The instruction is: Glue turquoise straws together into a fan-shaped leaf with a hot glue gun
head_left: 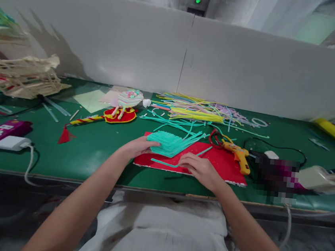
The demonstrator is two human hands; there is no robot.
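My left hand [136,148] grips the left edge of a turquoise piece [167,143] built from pipe cleaners laid side by side, each bent at an angle, with loose ends sticking out to the upper right. Between the fingers of my right hand [200,168] is a single turquoise pipe cleaner [165,163], bent near its middle, just below the piece. Under both hands lies a red board [225,167] with a white, ragged edge. A yellow hot glue gun [240,155] rests across its right end, beside red-handled scissors or pliers [215,138].
Loose turquoise pipe cleaners [168,122] and a multicoloured heap [195,110] lie behind. A striped figure [130,99] stands on a red base with a tasselled yellow-red rod [87,121]. Purple power strip [3,132] sits left; a stick-built model [20,74] stands back left.
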